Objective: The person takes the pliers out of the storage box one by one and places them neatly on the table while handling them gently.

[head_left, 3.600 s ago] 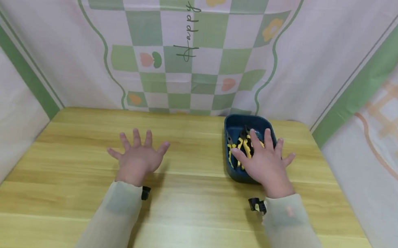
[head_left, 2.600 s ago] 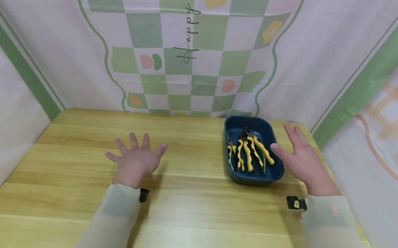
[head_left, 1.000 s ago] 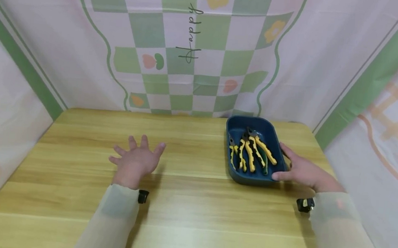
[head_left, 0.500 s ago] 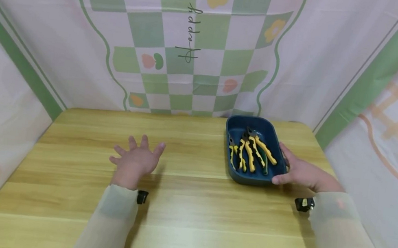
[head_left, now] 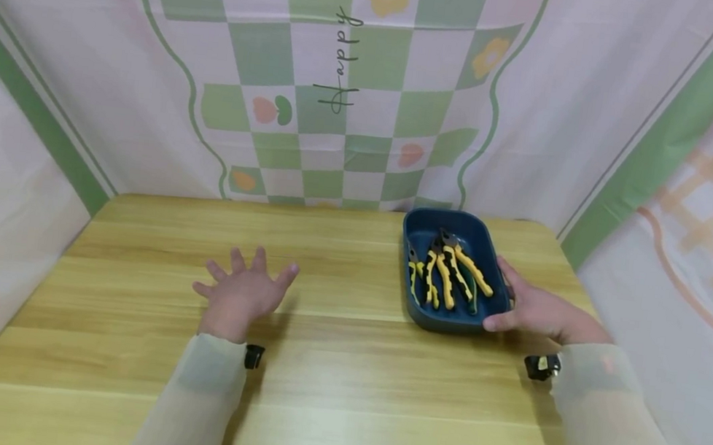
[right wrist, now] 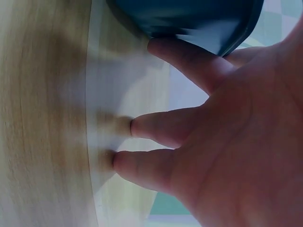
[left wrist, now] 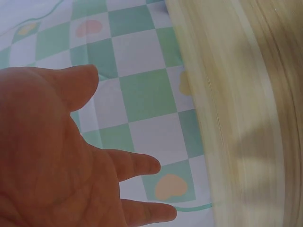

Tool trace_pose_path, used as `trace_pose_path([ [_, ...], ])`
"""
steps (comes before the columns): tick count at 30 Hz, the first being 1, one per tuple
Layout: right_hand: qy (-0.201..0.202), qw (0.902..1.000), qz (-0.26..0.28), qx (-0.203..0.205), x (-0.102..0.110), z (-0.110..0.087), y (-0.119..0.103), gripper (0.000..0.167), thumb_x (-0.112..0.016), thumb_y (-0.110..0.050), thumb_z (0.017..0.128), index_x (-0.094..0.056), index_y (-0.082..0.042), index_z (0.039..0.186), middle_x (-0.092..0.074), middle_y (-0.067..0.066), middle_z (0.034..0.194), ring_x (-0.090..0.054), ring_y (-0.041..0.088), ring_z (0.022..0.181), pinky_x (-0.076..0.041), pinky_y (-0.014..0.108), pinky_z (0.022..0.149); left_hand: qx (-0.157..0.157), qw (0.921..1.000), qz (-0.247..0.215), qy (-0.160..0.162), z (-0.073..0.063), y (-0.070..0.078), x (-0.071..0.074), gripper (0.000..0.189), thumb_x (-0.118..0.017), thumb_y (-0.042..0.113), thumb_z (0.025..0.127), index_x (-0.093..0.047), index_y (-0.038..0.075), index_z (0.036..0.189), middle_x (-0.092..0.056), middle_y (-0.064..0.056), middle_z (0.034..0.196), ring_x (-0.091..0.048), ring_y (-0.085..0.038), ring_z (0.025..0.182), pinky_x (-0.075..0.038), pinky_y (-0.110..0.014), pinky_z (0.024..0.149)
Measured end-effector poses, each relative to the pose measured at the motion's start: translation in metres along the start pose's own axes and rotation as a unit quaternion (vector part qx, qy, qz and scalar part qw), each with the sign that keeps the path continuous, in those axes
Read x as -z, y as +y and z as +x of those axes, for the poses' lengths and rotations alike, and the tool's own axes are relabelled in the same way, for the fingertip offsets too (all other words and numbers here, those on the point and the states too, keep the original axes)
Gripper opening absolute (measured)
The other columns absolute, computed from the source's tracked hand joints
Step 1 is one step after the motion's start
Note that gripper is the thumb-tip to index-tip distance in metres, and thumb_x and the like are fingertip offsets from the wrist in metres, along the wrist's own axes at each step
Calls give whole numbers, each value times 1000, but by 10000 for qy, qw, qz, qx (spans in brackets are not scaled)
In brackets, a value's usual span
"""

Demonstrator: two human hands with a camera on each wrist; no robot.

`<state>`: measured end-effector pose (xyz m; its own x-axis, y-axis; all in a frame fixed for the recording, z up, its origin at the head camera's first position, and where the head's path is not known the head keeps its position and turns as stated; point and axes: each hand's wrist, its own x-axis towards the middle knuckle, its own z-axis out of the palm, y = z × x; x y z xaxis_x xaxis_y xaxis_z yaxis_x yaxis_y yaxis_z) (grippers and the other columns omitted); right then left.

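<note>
A dark blue, round-cornered rectangular container (head_left: 450, 325) stands at the far right of the light yellow wood-grain table (head_left: 339, 375). Inside it lie several pairs of pliers with yellow-and-black handles (head_left: 444, 284), their dark heads toward the far end and their handles toward the near end; a dark green handle (head_left: 473, 300) shows among them on the right.

The right hand (head_left: 534, 307) grips the container's near right corner, thumb over the rim and forefinger against the outer right wall. In the right wrist view its two lowest visible fingers are spread apart from the container, with their tips down at the table.

Well to the left, the left hand (head_left: 246, 292) is above the table, fingers and thumb spread wide, holding nothing.

Pale long sleeves (head_left: 198, 395) cover both arms, and a small black device (head_left: 541, 365) sits at the right wrist, another (head_left: 254, 356) at the left. Beyond the table's far edge hangs a white cloth (head_left: 539, 126) printed with green checks, flowers and sideways lettering.
</note>
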<state>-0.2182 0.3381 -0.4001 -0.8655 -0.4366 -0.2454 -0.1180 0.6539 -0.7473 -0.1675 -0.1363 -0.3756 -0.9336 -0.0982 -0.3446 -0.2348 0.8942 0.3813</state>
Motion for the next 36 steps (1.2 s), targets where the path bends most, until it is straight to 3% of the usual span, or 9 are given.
trace_pose_path([
  [9, -142, 9997, -213, 10, 0, 9, -6, 131, -87, -30, 78, 16, -13, 158, -1, 34, 158, -16, 58, 138, -14, 69, 107, -28, 9996, 204, 173, -2, 1, 1, 98, -13, 79, 92, -6, 11, 161, 15, -32, 157, 26, -61, 133, 19, -79, 91],
  [13, -207, 9998, -62, -15, -2, 10, -10, 132, -87, -30, 77, 16, -18, 159, -2, 33, 159, -15, 58, 139, -13, 69, 107, -57, 9992, 248, 305, -4, 2, 2, 96, -11, 79, 92, -7, 12, 161, 16, -30, 158, 30, -56, 133, 24, -76, 90],
  [22, -260, 9996, -99, -87, -8, 12, -19, 133, -87, -33, 77, 17, -17, 158, 0, 32, 160, -14, 57, 139, -12, 69, 108, -125, 9981, 251, 552, -6, 4, 3, 93, -8, 79, 92, -4, 17, 161, 19, -26, 159, 32, -53, 133, 22, -78, 89],
  [36, -341, 9991, -133, -220, -19, 21, -31, 135, -86, -39, 77, 21, -16, 157, 10, 27, 161, -4, 55, 142, -7, 67, 110, -121, 9984, 231, 511, -7, 8, 3, 93, -8, 78, 92, -6, 15, 161, 14, -27, 160, 31, -55, 133, 21, -79, 90],
])
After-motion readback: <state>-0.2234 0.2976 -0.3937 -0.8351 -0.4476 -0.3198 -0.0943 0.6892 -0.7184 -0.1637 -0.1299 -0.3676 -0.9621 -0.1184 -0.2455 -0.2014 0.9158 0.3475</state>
